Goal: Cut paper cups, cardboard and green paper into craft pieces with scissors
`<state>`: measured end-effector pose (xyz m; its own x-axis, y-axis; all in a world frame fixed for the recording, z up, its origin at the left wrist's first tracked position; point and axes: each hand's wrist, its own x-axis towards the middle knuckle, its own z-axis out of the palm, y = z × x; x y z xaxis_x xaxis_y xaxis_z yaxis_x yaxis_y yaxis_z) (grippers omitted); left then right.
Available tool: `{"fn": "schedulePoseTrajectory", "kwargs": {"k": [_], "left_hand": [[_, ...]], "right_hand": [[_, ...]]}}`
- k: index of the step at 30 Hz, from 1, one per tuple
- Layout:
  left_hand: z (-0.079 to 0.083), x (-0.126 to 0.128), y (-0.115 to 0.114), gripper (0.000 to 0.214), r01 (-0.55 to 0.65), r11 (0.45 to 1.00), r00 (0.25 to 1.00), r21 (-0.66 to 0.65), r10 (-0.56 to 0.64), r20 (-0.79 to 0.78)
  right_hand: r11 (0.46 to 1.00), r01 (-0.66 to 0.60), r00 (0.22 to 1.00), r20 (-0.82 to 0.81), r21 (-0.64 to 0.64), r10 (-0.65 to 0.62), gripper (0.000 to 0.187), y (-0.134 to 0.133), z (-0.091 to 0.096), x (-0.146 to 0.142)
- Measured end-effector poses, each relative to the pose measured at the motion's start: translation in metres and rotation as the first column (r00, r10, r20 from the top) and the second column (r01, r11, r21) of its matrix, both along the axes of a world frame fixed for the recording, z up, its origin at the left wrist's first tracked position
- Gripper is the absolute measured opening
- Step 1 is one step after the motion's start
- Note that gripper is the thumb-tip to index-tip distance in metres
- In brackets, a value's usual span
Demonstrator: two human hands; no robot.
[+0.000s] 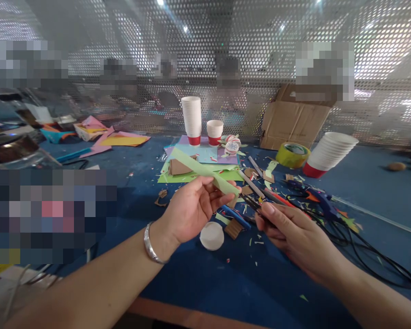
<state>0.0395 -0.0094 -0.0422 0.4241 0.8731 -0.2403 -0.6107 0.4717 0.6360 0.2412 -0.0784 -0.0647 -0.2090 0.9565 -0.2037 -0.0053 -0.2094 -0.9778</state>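
Note:
My left hand (195, 205) pinches a light green paper strip (205, 171) between thumb and fingers, above the middle of the table. My right hand (291, 228) is closed around a pair of scissors (250, 202), whose dark blades point left at the strip's lower end. The scissors' handles are mostly hidden in the palm. Beneath the hands lie a white paper disc (212, 236), a brown cardboard piece (233, 228) and a blue pen-like tool (236, 216), partly covered. Several green and white paper scraps are scattered around them.
Behind stand a tall paper cup stack (192, 119) and a shorter one (214, 131) on coloured sheets. To the right are yellow tape (292, 155), a leaning cup stack (330, 154), a blue glue gun (320, 203) with black cable, and a cardboard box (294, 121) against the perforated metal screen.

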Motion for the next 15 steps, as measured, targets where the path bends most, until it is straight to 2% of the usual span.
{"fn": "schedulePoseTrajectory", "kwargs": {"k": [6,15], "left_hand": [[-0.0008,-0.0008,0.0005,0.032,0.04,0.999,0.999,-0.02,-0.04,0.005],[0.0014,0.0011,-0.0007,0.032,0.01,0.999,1.0,-0.031,-0.01,0.007]], "right_hand": [[1.0,-0.003,1.0,-0.003,0.007,0.003,0.054,-0.0001,0.0017,-0.0012],[1.0,0.0,1.0,-0.012,-0.008,0.0,0.053,-0.0015,0.0014,0.0007]]}}
